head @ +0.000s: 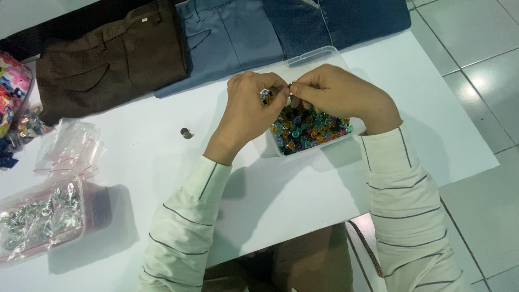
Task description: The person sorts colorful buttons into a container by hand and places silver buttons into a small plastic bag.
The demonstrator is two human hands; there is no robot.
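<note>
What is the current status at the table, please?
Left hand and right hand pinch one small piece together. Clear box of coloured pieces directly beneath. Nothing obstructing.

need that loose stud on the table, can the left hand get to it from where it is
Probably yes. The stud lies alone on bare white table, just beside the left hand, nothing between them. That hand is busy pinching a small piece, though.
</note>
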